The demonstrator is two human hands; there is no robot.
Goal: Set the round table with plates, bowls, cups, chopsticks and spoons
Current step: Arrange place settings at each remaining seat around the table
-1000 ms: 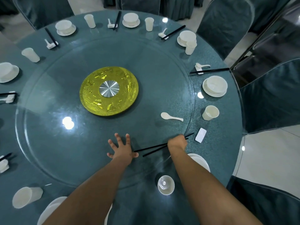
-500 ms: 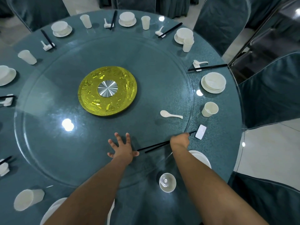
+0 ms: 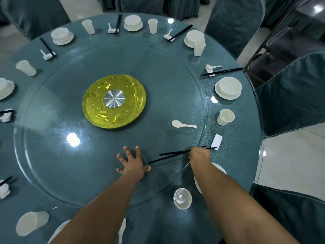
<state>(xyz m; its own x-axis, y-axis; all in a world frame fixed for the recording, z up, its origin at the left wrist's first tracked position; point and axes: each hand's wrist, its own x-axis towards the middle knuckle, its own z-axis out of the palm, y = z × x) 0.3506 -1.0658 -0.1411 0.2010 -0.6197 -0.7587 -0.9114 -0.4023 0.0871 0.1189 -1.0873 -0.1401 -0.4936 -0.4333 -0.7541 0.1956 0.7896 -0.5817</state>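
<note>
My right hand (image 3: 199, 155) grips a pair of black chopsticks (image 3: 168, 155) near the glass turntable's right edge; their far tips reach a white chopstick rest (image 3: 216, 142). My left hand (image 3: 132, 163) lies flat with spread fingers on the glass turntable (image 3: 70, 173). A loose white spoon (image 3: 182, 124) lies on the glass beyond the chopsticks. A white plate (image 3: 220, 169) shows partly under my right forearm, and a small white bowl (image 3: 182, 198) sits near the front edge. A white cup (image 3: 225, 117) stands at the right.
Finished place settings ring the round teal table (image 3: 237, 155): bowl on plate (image 3: 228, 88), cups, spoons and chopsticks. A gold centre disc (image 3: 114, 101) sits mid-table. A cup (image 3: 31, 222) lies tipped at the front left. Covered chairs (image 3: 290, 92) surround the table.
My right hand has slid the chopsticks to the right, so their tips now reach the white rest. My left hand has stayed flat on the glass.
</note>
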